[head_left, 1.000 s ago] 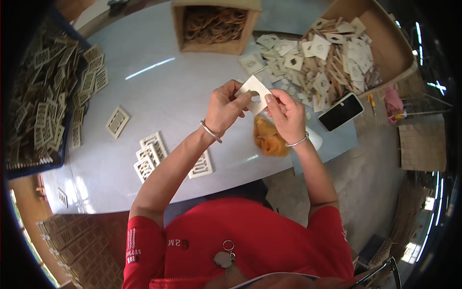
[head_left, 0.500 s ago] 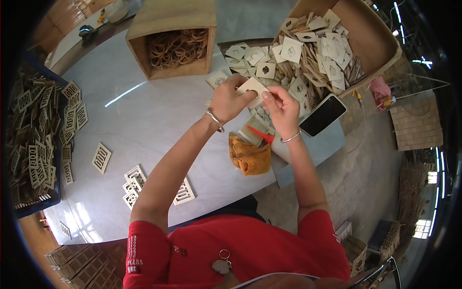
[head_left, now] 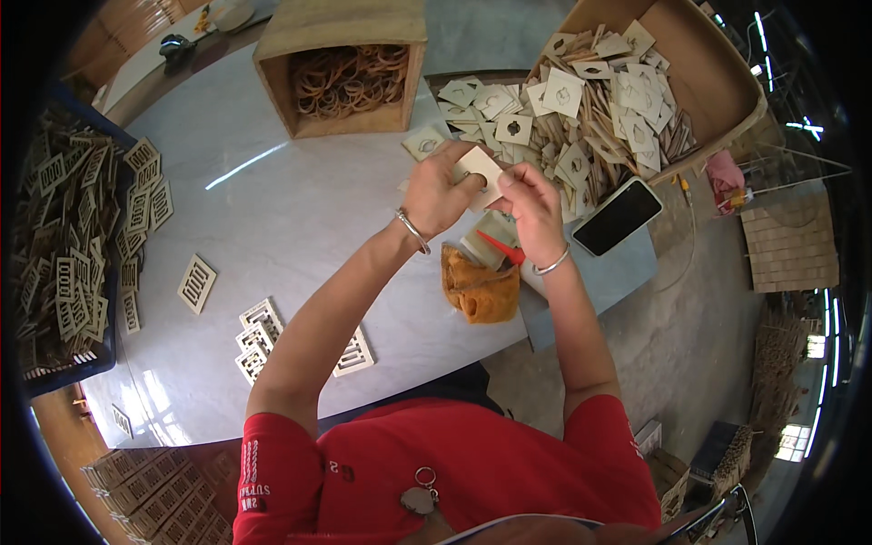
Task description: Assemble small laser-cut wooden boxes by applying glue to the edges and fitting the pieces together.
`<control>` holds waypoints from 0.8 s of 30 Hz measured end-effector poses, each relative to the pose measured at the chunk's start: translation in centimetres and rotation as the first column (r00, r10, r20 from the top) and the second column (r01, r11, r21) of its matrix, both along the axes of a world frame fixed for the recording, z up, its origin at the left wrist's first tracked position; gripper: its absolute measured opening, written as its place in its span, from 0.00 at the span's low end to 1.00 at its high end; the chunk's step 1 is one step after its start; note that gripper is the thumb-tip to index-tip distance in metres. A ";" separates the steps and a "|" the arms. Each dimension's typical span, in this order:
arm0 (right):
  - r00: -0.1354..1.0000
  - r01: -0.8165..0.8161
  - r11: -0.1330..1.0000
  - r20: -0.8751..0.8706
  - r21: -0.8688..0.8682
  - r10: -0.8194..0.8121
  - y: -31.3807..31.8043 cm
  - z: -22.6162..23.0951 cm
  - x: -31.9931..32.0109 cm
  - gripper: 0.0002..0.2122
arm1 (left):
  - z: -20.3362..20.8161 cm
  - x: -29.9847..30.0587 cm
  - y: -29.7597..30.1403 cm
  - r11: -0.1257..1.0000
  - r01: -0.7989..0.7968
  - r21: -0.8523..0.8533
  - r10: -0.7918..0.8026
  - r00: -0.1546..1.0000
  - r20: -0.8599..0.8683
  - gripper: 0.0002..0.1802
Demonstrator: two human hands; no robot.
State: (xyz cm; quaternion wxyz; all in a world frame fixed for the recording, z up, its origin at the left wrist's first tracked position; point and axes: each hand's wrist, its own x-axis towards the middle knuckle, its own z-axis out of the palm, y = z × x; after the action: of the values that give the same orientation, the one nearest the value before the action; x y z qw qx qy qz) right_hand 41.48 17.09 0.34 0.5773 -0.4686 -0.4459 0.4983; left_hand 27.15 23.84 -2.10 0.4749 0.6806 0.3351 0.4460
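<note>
Between my two hands is a pale square plate [head_left: 480, 163] with a hole in its middle, held up over the table. My left hand [head_left: 440, 193] grips its left side, with the thumb lying across the hole. The fingers of my right hand [head_left: 532, 207] are closed on its right edge. Just below the hands lie a folded orange cloth [head_left: 481, 289], a red pointed nozzle [head_left: 498, 245] and a pale block [head_left: 481, 232]. Many similar holed plates [head_left: 562, 92] lie heaped just beyond, spilling from a tipped cardboard box [head_left: 699, 82].
A wooden box [head_left: 341, 23] of brown rubber bands [head_left: 350, 82] stands at the back. A phone [head_left: 619, 217] lies right of my hands. At left, slotted plates [head_left: 73, 291] fill a blue crate [head_left: 77, 371]; several more [head_left: 196, 283] lie on the grey table [head_left: 300, 218].
The square plate has turned to a steeper tilt in my hands, both still gripping it. The whole view has shifted slightly, with the table things appearing a little farther right.
</note>
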 end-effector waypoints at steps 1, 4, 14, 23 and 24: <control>1.000 -0.002 1.000 0.000 -0.001 0.002 0.0 0.2 -0.1 0.08 | -0.4 0.0 0.1 0.994 -0.003 0.106 -0.001 0.999 0.034 0.20; 0.962 -0.067 0.996 -0.268 -0.051 0.051 0.1 0.4 -0.1 0.09 | -0.3 -0.2 -0.1 0.995 0.050 0.082 -0.057 0.995 0.087 0.22; 0.915 -0.126 0.987 -0.395 -0.098 0.077 0.9 -0.3 -0.8 0.10 | 1.9 -1.8 -1.4 0.855 0.401 -0.328 -0.317 0.906 0.281 0.34; 0.977 0.077 0.995 0.204 -0.056 -0.064 1.6 -1.8 1.1 0.08 | 2.0 -5.2 -2.9 0.846 0.333 -0.417 -0.275 0.942 0.193 0.29; 0.977 0.078 0.995 0.201 -0.057 -0.065 1.4 -2.2 1.2 0.08 | 1.7 -5.8 -3.0 0.859 0.231 -0.458 -0.178 0.971 0.156 0.27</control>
State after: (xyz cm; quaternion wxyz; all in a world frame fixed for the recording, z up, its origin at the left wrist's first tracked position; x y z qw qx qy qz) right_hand 42.66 18.46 -1.90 0.5320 -0.5503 -0.4679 0.4418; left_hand 21.35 20.82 -0.42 0.6887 0.5507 0.3330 0.3340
